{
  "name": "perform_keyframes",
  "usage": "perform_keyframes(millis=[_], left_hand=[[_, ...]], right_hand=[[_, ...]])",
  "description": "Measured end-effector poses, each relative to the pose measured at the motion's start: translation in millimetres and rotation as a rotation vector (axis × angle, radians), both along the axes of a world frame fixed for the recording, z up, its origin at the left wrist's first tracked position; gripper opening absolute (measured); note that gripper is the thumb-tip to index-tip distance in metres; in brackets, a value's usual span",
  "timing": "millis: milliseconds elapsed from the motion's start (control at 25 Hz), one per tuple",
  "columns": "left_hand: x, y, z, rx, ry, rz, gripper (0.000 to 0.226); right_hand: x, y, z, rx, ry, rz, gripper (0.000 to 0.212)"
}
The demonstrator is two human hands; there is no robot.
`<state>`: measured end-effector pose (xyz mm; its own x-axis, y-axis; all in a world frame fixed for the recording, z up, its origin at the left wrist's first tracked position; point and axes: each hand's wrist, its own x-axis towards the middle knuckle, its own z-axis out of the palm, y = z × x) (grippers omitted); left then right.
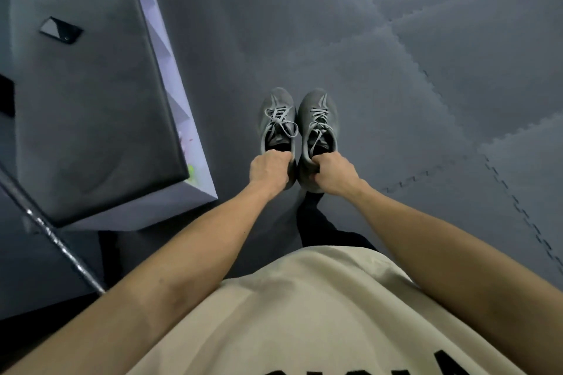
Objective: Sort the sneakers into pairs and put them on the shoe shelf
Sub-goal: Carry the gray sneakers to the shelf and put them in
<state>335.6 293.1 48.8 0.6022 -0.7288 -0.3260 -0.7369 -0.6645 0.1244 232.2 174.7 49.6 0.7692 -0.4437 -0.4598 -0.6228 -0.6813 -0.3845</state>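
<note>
Two matching grey sneakers with light grey laces are held side by side above the floor, toes pointing away from me. My left hand [269, 170] grips the heel collar of the left grey sneaker [276, 119]. My right hand [336, 173] grips the heel collar of the right grey sneaker [318, 119]. The two shoes almost touch. A white shoe shelf [170, 70] stands at the left, seen from above, with a grey padded top [91, 100]; something green and pink shows in its lower compartments.
A dark phone [61, 30] lies on the shelf's padded top. The floor [426, 70] is grey interlocking foam mat. A metal pole [61, 243] slants across the lower left. My cream shirt and a dark trouser leg [316, 222] fill the bottom.
</note>
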Motion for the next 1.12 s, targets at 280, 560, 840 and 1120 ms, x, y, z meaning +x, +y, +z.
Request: perform_keyframes(millis=[280, 560, 840, 1120], left_hand=[[136.9, -138.1, 9.8, 0.009, 0.009, 0.093, 0.014], [281.1, -268.1, 9.1, -0.039, -0.018, 0.141, 0.009], [465.5, -402.9, 2.1, -0.055, -0.008, 0.117, 0.01], [622.1, -529.1, 21.0, -0.063, -0.004, 0.089, 0.014]], right_hand=[[148.9, -147.5, 13.2, 0.001, -0.013, 0.081, 0.023], [298.7, -281.6, 20.0, -0.025, -0.011, 0.112, 0.02], [479.7, -415.0, 14.3, -0.019, 0.004, 0.084, 0.024], [634.9, -541.1, 27.6, -0.027, -0.009, 0.062, 0.018]])
